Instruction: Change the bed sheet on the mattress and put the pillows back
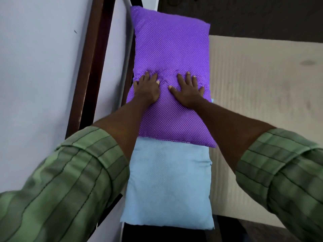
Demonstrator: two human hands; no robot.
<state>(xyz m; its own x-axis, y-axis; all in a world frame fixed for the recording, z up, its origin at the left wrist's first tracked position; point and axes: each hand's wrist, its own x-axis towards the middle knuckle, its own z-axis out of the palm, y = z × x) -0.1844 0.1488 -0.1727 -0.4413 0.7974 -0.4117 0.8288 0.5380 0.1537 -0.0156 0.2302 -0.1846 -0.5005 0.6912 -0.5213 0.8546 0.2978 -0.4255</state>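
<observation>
Pale wall [40,70] beside dark wooden frame [90,67].

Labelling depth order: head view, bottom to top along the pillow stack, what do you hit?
Light blue pillow → near edge of the purple dotted pillow lying over it → left hand and right hand pressed flat side by side → far end of the purple pillow.

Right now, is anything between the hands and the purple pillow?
No. The left hand and the right hand both press flat straight on the purple pillow. That pillow overlaps the far end of the light blue pillow.
</observation>
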